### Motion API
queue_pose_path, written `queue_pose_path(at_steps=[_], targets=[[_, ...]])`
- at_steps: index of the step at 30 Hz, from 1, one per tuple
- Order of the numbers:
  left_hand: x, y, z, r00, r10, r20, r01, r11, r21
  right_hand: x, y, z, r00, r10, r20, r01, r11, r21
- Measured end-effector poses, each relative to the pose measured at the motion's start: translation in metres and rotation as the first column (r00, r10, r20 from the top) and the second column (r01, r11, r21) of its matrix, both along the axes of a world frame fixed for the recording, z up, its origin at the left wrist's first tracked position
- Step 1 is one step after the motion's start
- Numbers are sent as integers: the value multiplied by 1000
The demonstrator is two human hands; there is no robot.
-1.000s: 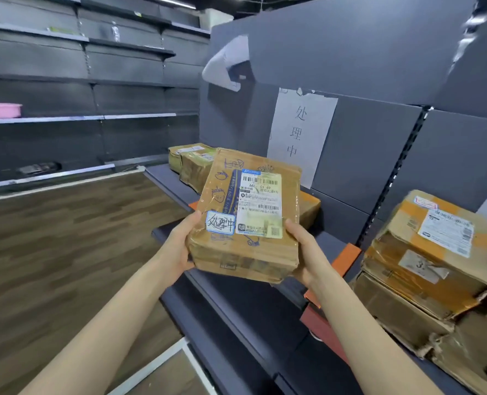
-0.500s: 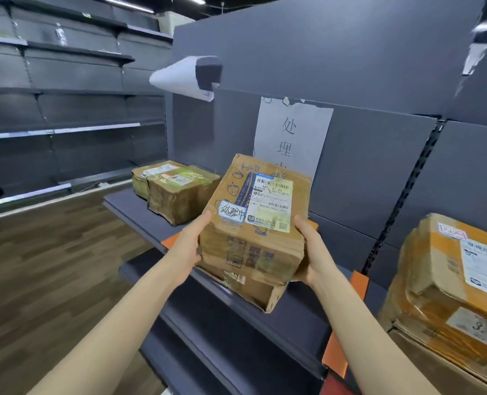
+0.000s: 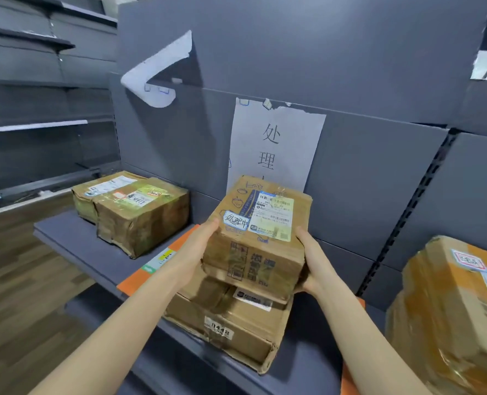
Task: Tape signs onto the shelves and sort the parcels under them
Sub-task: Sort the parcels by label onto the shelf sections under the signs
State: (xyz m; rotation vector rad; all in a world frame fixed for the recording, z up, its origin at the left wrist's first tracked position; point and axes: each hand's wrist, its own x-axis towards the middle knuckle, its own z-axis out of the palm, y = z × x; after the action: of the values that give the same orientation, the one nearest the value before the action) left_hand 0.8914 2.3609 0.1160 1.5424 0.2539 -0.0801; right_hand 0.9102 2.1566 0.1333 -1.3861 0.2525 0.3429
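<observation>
The only view, a wide-angle camera on the person's head, looks forward and down from near the grey shelf [image 3: 74,238], facing its back panel [image 3: 350,67] with the paper sign [image 3: 276,143] near the frame's centre.

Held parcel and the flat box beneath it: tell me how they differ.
The held parcel is gripped by the left hand and right hand; the flat box lies on the shelf. The held parcel is taller; the flat box wider and lower. The held parcel carries a handwritten sticker; the flat box a number tag. Both are worn brown cardboard.
</observation>
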Motion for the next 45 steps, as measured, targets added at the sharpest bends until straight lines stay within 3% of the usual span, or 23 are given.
queue_pose_path(at_steps=[6,13,18,20,24,26,31,39,45], targets=[[24,21,-9,998,-57,-15,57,998,18,14,20,-10,997,-60,-58,54,994,-95],[42,51,-14,986,-167,21,165,983,85,12,54,-12,970,-244,16,244,970,-12],[49,66,-13,960,-275,57,265,955,136,9,63,-9,952,-278,127,301,922,-244],[50,74,-11,954,-283,97,268,953,140,8,64,-6,940,-250,232,334,812,-478],[52,94,-3,938,-286,194,225,932,285,6,77,6,936,-33,352,336,387,-859],[53,106,0,926,-287,244,192,918,348,5,91,10,944,-1,329,322,216,-922],[60,131,4,879,-337,338,108,830,547,0,130,11,939,86,334,332,34,-943],[75,153,3,851,-377,365,-61,621,782,22,176,10,899,244,363,369,24,-929],[91,180,10,850,-272,451,-219,596,772,65,215,26,822,354,447,418,159,-894]])
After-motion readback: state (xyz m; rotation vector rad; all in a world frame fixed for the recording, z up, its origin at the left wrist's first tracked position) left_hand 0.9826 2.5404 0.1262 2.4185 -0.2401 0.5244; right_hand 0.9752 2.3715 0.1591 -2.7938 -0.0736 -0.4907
